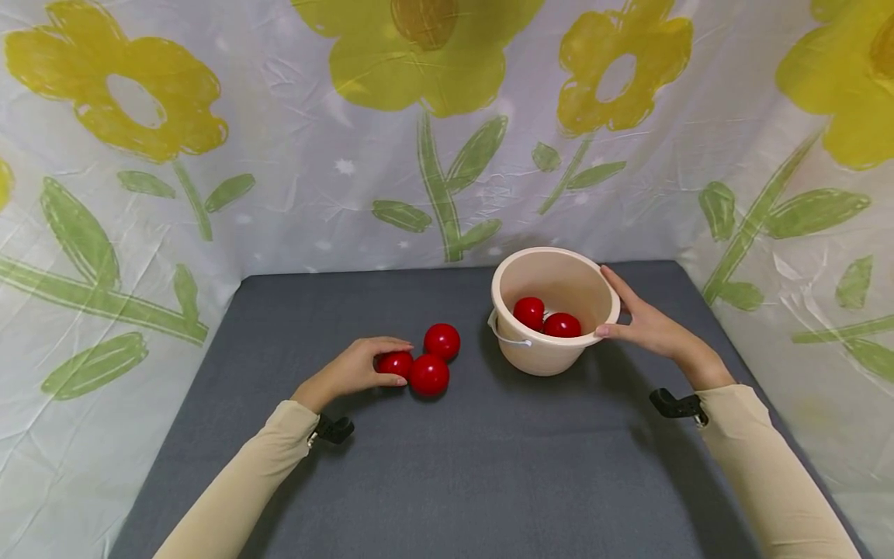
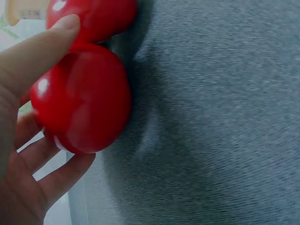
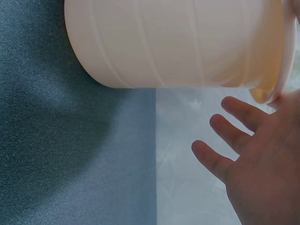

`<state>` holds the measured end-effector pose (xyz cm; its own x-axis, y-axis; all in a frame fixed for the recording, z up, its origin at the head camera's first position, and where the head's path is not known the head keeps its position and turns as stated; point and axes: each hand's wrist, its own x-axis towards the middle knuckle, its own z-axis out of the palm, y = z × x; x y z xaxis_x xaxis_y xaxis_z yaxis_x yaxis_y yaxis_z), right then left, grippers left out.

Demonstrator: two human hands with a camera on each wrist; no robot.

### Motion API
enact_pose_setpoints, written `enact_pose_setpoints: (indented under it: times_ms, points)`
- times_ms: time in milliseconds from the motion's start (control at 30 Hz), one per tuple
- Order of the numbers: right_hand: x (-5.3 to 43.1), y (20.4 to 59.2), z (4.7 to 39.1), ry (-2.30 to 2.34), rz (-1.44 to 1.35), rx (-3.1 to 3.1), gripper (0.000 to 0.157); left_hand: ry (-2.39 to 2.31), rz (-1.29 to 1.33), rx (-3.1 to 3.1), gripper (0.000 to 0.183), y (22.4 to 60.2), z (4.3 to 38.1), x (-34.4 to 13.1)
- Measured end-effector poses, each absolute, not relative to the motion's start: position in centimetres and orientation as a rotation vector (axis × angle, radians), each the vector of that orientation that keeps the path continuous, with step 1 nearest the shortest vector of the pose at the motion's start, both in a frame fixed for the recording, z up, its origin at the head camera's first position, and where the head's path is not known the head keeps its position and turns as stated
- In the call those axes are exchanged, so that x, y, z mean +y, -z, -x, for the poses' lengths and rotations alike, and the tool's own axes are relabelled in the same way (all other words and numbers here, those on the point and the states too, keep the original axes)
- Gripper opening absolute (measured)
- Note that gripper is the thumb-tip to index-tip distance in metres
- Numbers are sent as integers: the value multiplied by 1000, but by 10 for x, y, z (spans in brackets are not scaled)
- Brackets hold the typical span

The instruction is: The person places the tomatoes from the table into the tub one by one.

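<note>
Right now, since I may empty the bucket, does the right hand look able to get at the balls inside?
Probably yes: the open-topped bucket leaves two red balls uncovered, though the right hand must likely release the rim.

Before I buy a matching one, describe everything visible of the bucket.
The bucket is cream, round, apparently plastic, tapering downward, with a lipped rim and a pale handle hanging down one side. It stands on the dark grey tabletop, two red fruit-like items inside; the right hand holds its rim.

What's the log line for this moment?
left hand: grips leftmost red item | right hand: holds bucket at rim | inside: two red items | table: two more
</note>
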<state>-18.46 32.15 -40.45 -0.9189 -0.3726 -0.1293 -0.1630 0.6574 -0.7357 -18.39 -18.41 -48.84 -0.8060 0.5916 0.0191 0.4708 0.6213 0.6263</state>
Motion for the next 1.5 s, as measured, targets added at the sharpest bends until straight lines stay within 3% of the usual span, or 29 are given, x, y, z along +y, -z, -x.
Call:
enact_pose_setpoints:
  times_ms: [467,1500]
  points:
    - [321,406,187,1126,436,2604,106,-916,-866,2760,57,483,181,-186]
    - [322,406,187,1109,425,2619,106,-1137,-893,2670,52,395,226,-165]
